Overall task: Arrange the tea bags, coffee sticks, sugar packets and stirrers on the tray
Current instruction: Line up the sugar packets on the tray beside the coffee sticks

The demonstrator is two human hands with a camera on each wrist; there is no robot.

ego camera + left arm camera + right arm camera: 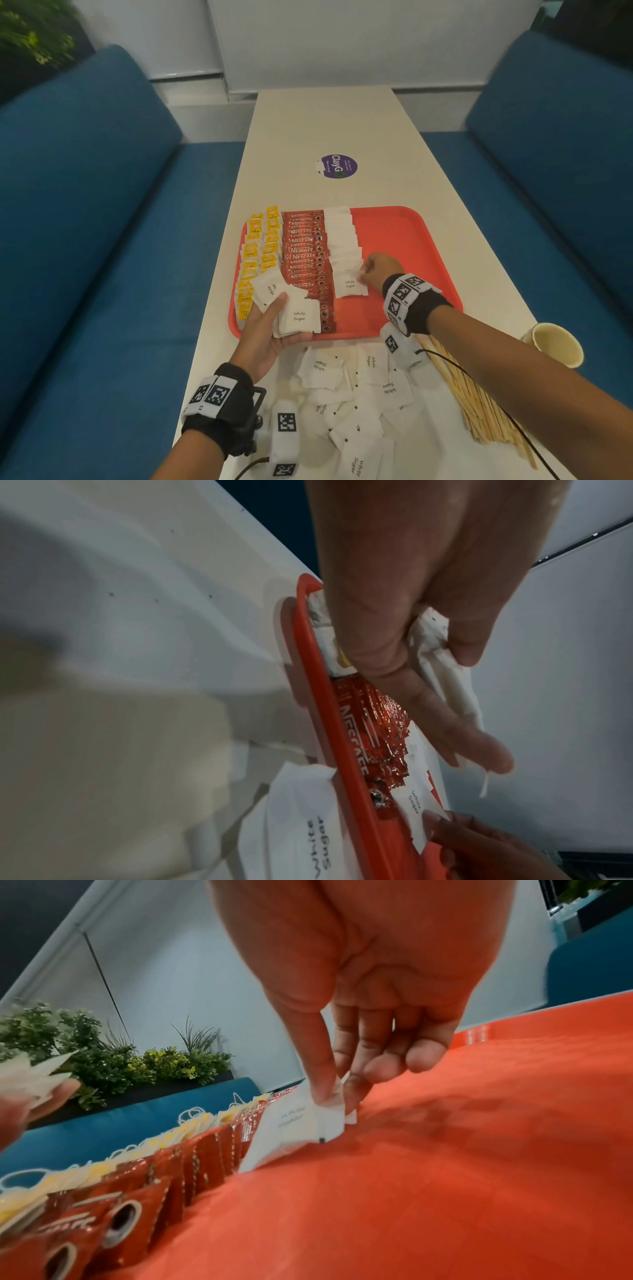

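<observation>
tray (404, 236) – tea bags (260, 253) in two yellow columns, "NESCAFE" sticks (305, 257), sugar row (342, 240) | right hand (380, 269) pinches "White Sugar" packet (350, 284) at the row's near end | left hand (270, 329) grips a packet stack (291, 308) (count unclear) | stirrers (479, 404), cup (555, 344), "ClayGo" sticker (337, 167) on table (308, 137)

"White Sugar" is showing in black script on the white packet (350, 285) that the right hand (380, 270) is pinching, and again on the front packet of the bundle (298, 317) that the left hand (265, 337) is holding. The same words are showing on loose packets (371, 363) lying nearer than both hands. "NESCAFE" is running in white along the red coffee sticks (303, 255) between the two grips. Beyond them, a purple round sticker (337, 166) on the table is reading "ClayGO".
</observation>
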